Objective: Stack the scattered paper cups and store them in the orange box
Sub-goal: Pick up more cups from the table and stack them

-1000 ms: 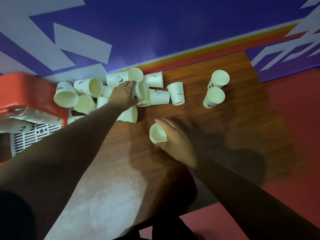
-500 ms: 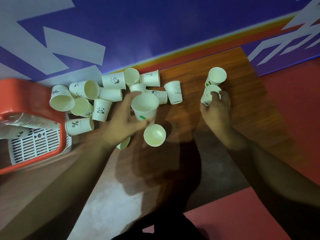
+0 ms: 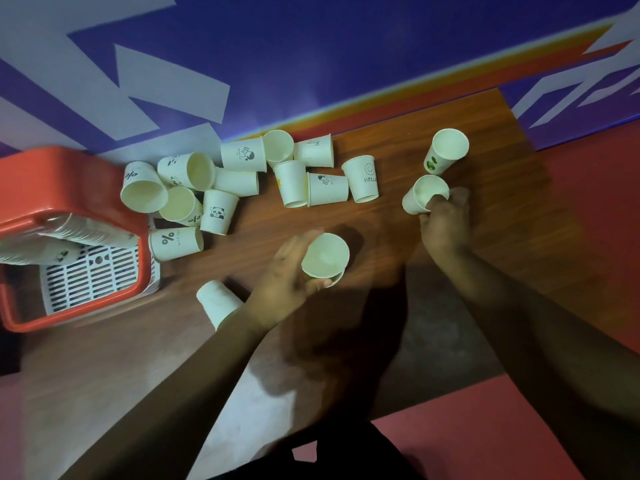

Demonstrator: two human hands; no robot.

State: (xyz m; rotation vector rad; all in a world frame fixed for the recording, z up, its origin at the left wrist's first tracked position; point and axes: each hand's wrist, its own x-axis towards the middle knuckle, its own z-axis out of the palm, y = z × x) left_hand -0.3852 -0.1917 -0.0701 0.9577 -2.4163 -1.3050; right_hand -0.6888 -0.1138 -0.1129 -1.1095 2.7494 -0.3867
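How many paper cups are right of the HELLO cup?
2: the green-printed cup near the far edge, and a second cup beside it, gripped by the right hand.

Dim, bluish light; dark shadows pool on the table (image 3: 381,237) just beneath the motion-blurred left hand (image 3: 287,284); edges bow.

Orange box (image 3: 65,168) cut by left edge, cup (image 3: 217,300) half hidden behind left forearm (image 3: 207,362)

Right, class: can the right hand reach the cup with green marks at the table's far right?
Probably yes: the green-marked cup lies just beyond the right hand, nothing blocking, but that hand grips another cup.
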